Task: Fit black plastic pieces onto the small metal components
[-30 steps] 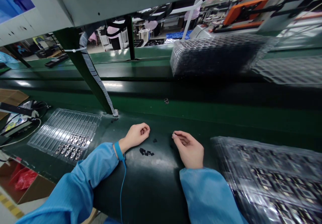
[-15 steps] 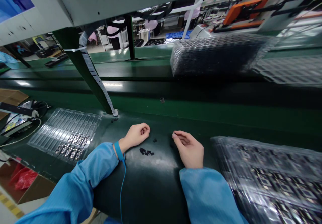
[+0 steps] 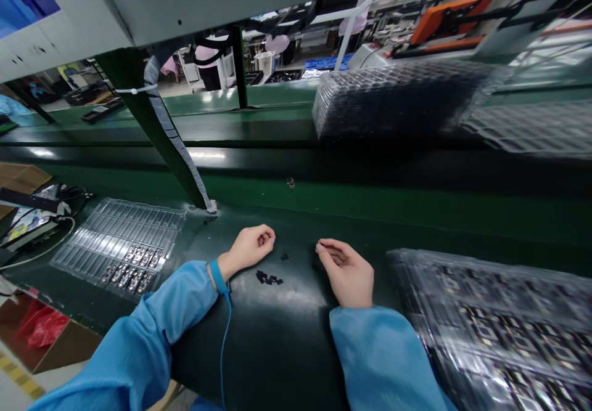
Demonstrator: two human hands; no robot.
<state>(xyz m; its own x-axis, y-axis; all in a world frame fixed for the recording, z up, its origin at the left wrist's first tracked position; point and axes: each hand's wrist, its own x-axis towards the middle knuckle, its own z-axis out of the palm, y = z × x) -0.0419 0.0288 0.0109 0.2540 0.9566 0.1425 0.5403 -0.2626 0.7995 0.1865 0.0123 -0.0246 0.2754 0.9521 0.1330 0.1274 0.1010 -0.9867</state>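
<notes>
My left hand (image 3: pixel 250 246) rests on the dark green bench with its fingers curled into a loose fist; nothing shows inside it. A blue wrist strap (image 3: pixel 217 276) with a thin cord circles that wrist. My right hand (image 3: pixel 348 271) lies a little to the right, fingers curled, thumb and forefinger pinched together at the tip; what they pinch is too small to see. Between the hands lies a small heap of tiny black parts (image 3: pixel 268 279), with one stray black part (image 3: pixel 284 256) just beyond it.
A clear blister tray (image 3: pixel 115 241) with several metal parts in its near rows lies at left. A stack of clear trays with dark parts (image 3: pixel 499 318) sits at right. More tray stacks (image 3: pixel 393 100) stand beyond the conveyor belt (image 3: pixel 370 198). A slanted green post (image 3: pixel 157 134) rises at left.
A small dark part on the conveyor belt has drifted leftward. Both hands have stayed where they were.
</notes>
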